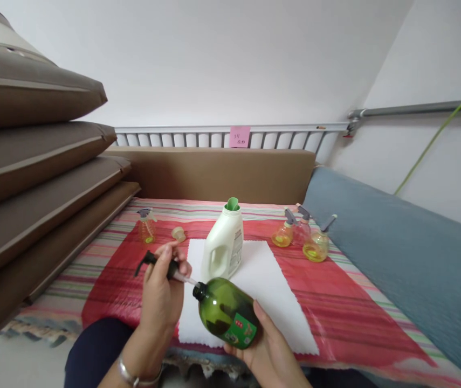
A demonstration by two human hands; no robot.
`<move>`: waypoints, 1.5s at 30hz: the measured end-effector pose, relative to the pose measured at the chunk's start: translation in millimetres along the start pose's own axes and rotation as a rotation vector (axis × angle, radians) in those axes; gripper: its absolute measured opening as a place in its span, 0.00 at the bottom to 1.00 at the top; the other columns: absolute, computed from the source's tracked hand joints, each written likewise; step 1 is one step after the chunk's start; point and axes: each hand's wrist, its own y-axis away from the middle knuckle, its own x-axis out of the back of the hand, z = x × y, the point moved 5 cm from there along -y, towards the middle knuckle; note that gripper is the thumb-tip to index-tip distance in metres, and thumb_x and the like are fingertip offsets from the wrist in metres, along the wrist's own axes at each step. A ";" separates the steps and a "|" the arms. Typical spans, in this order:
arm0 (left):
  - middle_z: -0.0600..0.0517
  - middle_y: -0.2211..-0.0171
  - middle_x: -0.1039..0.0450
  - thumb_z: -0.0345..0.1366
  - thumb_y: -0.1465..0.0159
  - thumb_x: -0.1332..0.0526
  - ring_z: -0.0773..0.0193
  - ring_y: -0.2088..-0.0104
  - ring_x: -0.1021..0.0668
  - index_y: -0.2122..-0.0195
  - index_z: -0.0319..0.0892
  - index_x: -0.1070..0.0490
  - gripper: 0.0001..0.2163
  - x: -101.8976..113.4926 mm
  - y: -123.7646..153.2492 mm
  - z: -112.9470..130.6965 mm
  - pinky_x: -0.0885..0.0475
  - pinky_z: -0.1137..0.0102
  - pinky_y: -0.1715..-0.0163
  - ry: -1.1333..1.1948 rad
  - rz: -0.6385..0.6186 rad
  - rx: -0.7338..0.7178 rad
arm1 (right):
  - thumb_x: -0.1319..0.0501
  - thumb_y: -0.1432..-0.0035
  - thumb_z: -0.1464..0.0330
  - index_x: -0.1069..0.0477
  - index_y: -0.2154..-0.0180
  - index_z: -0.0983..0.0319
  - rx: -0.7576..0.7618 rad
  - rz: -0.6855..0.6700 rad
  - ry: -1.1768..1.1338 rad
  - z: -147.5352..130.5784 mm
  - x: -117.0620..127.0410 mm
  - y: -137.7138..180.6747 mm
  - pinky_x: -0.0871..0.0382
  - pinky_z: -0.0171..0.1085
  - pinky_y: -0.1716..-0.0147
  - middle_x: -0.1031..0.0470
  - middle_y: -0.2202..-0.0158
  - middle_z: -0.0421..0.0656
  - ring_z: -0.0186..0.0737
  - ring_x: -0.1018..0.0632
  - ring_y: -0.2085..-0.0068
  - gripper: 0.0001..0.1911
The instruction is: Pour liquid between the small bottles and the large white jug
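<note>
My left hand (164, 288) is closed around a black pump dispenser (172, 268), its pale tube reaching into the neck of a green bottle (227, 305). My right hand (265, 345) grips that bottle by its base. The bottle is tilted, its neck pointing up to the left, and a green label shows near the bottom. Just behind stands a white jug (224, 242) with a handle and an uncapped mouth, a green spout inside it. The jug rests on a white scallop-edged sheet (284, 302). The fingers under the bottle are partly hidden.
A spray bottle (146, 226) and a pale cap (178, 234) stand at the left. Several spray bottles, one with yellow liquid (315, 247), are at the right. Stacked brown cushions (40, 156) rise on the left; a blue-grey backrest (392, 242) borders the right.
</note>
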 end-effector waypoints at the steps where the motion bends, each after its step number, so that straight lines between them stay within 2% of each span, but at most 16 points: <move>1: 0.55 0.76 0.30 0.40 0.45 0.34 0.71 0.77 0.29 0.68 0.40 0.26 0.08 -0.5 3.7 -5.8 0.32 0.77 0.76 -0.015 -0.001 0.026 | 0.37 0.45 0.55 0.27 0.55 0.62 0.008 -0.019 -0.004 0.0 -4.2 0.1 0.29 0.45 0.66 0.20 0.58 0.50 0.48 0.22 0.61 0.21; 6: 0.51 0.73 0.26 0.45 0.42 0.36 0.66 0.69 0.25 0.66 0.40 0.25 0.12 0.1 16.7 -24.9 0.30 0.71 0.63 -0.024 -0.010 0.130 | 0.36 0.46 0.54 0.29 0.51 0.59 0.087 -0.078 0.010 -3.5 -18.5 2.1 0.30 0.48 0.58 0.23 0.51 0.48 0.49 0.23 0.55 0.23; 10: 0.50 0.72 0.24 0.47 0.43 0.36 0.63 0.67 0.23 0.67 0.40 0.24 0.14 1.8 20.9 -28.5 0.29 0.68 0.61 -0.033 0.007 0.183 | 0.34 0.48 0.54 0.30 0.49 0.56 0.158 -0.082 0.039 -6.1 -23.1 5.1 0.31 0.48 0.56 0.25 0.48 0.48 0.48 0.25 0.53 0.26; 17: 0.48 0.70 0.22 0.47 0.40 0.40 0.60 0.65 0.22 0.66 0.40 0.24 0.14 6.3 25.0 -32.9 0.29 0.67 0.62 -0.129 -0.020 0.198 | 0.35 0.47 0.54 0.35 0.44 0.56 0.152 -0.136 0.051 -5.4 -24.3 9.7 0.33 0.49 0.54 0.27 0.47 0.49 0.51 0.27 0.49 0.30; 21: 0.48 0.70 0.22 0.46 0.40 0.39 0.58 0.63 0.22 0.68 0.40 0.24 0.14 8.9 24.7 -31.8 0.29 0.66 0.60 -0.180 -0.051 0.200 | 0.30 0.52 0.60 0.38 0.42 0.54 0.181 -0.222 0.104 -9.0 -27.9 16.6 0.35 0.48 0.50 0.29 0.45 0.48 0.50 0.28 0.47 0.36; 24: 0.48 0.71 0.23 0.44 0.41 0.38 0.56 0.62 0.22 0.73 0.39 0.24 0.13 6.9 23.7 -28.8 0.30 0.64 0.56 -0.231 -0.116 0.160 | 0.31 0.51 0.62 0.38 0.42 0.55 0.172 -0.184 0.171 -7.3 -23.0 16.8 0.30 0.46 0.56 0.27 0.47 0.48 0.49 0.25 0.51 0.35; 27: 0.48 0.72 0.24 0.43 0.40 0.39 0.55 0.62 0.22 0.77 0.39 0.26 0.14 3.1 22.4 -26.7 0.31 0.61 0.53 -0.260 -0.191 0.128 | 0.36 0.48 0.51 0.34 0.46 0.60 0.029 -0.204 0.214 5.0 -15.5 11.6 0.26 0.41 0.69 0.22 0.55 0.52 0.49 0.20 0.62 0.32; 29: 0.47 0.73 0.24 0.43 0.38 0.41 0.55 0.63 0.22 0.77 0.40 0.26 0.15 1.4 21.8 -27.4 0.31 0.60 0.54 -0.259 -0.227 0.152 | 0.42 0.49 0.43 0.31 0.49 0.66 -0.131 -0.275 0.199 16.5 -11.5 8.6 0.27 0.36 0.75 0.21 0.61 0.54 0.47 0.19 0.68 0.37; 32: 0.47 0.72 0.25 0.44 0.38 0.42 0.53 0.63 0.22 0.77 0.39 0.27 0.16 -1.0 22.7 -29.3 0.32 0.58 0.53 -0.250 -0.295 0.196 | 0.54 0.48 0.36 0.28 0.53 0.72 -0.320 -0.326 0.143 26.9 -5.1 7.0 0.28 0.31 0.78 0.20 0.67 0.56 0.42 0.19 0.74 0.47; 35: 0.46 0.72 0.25 0.46 0.38 0.42 0.51 0.62 0.23 0.77 0.39 0.26 0.17 -2.7 24.8 -31.1 0.33 0.57 0.52 -0.243 -0.362 0.222 | 0.63 0.47 0.36 0.28 0.53 0.74 -0.460 -0.337 0.113 31.2 -2.4 7.3 0.29 0.28 0.80 0.20 0.67 0.58 0.37 0.20 0.78 0.51; 38: 0.45 0.71 0.25 0.50 0.39 0.42 0.49 0.59 0.23 0.74 0.40 0.26 0.18 -4.2 26.7 -32.1 0.33 0.57 0.52 -0.222 -0.438 0.233 | 0.64 0.46 0.37 0.30 0.51 0.75 -0.535 -0.352 0.110 31.9 -5.3 8.0 0.35 0.25 0.85 0.20 0.68 0.60 0.33 0.24 0.82 0.52; 41: 0.43 0.67 0.23 0.53 0.42 0.41 0.47 0.55 0.24 0.67 0.40 0.24 0.19 -4.4 28.8 -32.4 0.33 0.57 0.52 -0.201 -0.528 0.266 | 0.62 0.45 0.37 0.29 0.52 0.76 -0.572 -0.341 0.082 31.4 -7.8 8.8 0.38 0.24 0.87 0.20 0.70 0.59 0.31 0.26 0.84 0.51; 43: 0.42 0.63 0.23 0.52 0.44 0.37 0.47 0.53 0.25 0.62 0.40 0.25 0.19 -2.8 30.0 -32.9 0.33 0.58 0.51 -0.197 -0.565 0.306 | 0.61 0.44 0.38 0.29 0.51 0.76 -0.574 -0.328 0.054 30.7 -7.5 9.1 0.37 0.25 0.86 0.20 0.70 0.59 0.32 0.25 0.83 0.50; 45: 0.43 0.63 0.22 0.49 0.45 0.34 0.48 0.52 0.25 0.61 0.41 0.25 0.17 0.3 29.6 -33.4 0.32 0.59 0.52 -0.191 -0.541 0.326 | 0.61 0.44 0.38 0.30 0.50 0.77 -0.555 -0.327 0.034 30.0 -6.4 8.9 0.35 0.26 0.85 0.20 0.68 0.60 0.34 0.23 0.82 0.50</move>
